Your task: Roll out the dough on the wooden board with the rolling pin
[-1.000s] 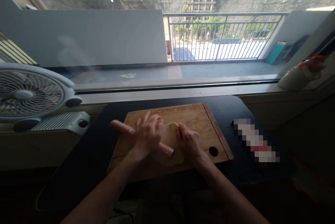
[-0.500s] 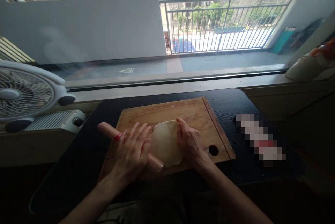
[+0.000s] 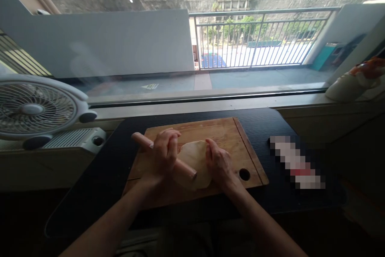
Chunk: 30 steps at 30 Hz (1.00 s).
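Observation:
A flattened, pale sheet of dough [image 3: 197, 154] lies on a wooden cutting board [image 3: 192, 129]. My left hand [image 3: 166, 150] is on a pinkish rolling pin [image 3: 186, 168], its palm over the middle and its fingers bent. The pin lies slantwise, with its near end over the left part of the dough. My right hand [image 3: 219, 160] grips the dough's right edge, thumb and fingers closed on it. The undersides of both hands are hidden.
The board rests on a dark table [image 3: 102, 168]. A blurred-out item [image 3: 296, 162] lies at the table's right. On the left stands a white fan [image 3: 33, 108]. Behind the table runs a window sill [image 3: 180, 106], with a white ornament [image 3: 345, 84] at its right.
The rolling pin has moved right, further over the dough. My left hand went with it, and its outstretched fingers have bent. My right hand keeps its hold. The view has shifted slightly.

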### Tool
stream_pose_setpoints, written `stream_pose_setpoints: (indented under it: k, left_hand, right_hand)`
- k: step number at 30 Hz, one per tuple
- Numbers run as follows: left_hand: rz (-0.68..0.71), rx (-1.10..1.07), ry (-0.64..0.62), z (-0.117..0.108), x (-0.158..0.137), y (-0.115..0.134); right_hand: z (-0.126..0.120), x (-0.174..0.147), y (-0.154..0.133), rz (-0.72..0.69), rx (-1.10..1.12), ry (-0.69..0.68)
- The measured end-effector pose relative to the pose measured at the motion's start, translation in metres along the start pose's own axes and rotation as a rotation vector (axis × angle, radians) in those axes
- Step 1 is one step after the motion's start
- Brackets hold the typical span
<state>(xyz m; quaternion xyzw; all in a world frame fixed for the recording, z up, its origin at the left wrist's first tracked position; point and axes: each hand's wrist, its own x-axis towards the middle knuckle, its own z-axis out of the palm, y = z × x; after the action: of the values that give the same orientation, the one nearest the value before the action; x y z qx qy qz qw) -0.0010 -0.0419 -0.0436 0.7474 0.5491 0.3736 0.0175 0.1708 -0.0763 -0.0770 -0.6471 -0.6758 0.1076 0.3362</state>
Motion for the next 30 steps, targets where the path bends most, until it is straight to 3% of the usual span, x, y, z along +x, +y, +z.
stream_pose_setpoints:
  k: [4, 7, 10, 13, 17, 19, 24, 30]
  left_hand:
    - [0.242, 0.101, -0.288, -0.039, -0.041, -0.033]
    - [0.372, 0.205, -0.474, -0.060, -0.052, -0.048]
    - [0.442, 0.253, -0.583, -0.070, -0.053, -0.059]
    - [0.405, 0.278, -0.538, -0.067, -0.042, -0.069]
    - [0.116, 0.420, -0.327, -0.045, -0.017, -0.065]
    - [0.039, 0.457, -0.308, -0.035, -0.010, -0.055]
    - [0.154, 0.445, -0.389, -0.030, -0.022, -0.030]
    - [0.056, 0.512, -0.401, -0.029, -0.031, -0.019]
  right_hand:
    - [0.000, 0.000, 0.000, 0.006, 0.003, -0.006]
    - [0.000, -0.001, -0.001, 0.015, -0.003, 0.014]
    - [0.000, -0.002, -0.003, 0.023, -0.016, 0.030]
    - [0.000, -0.002, -0.004, 0.019, -0.023, 0.029]
    - [-0.001, -0.002, -0.004, 0.003, -0.032, 0.026]
    - [0.000, -0.002, -0.004, 0.004, -0.033, 0.032]
    - [0.001, -0.002, -0.002, -0.002, -0.010, 0.048]
    - [0.002, -0.002, -0.003, 0.002, 0.003, 0.034]
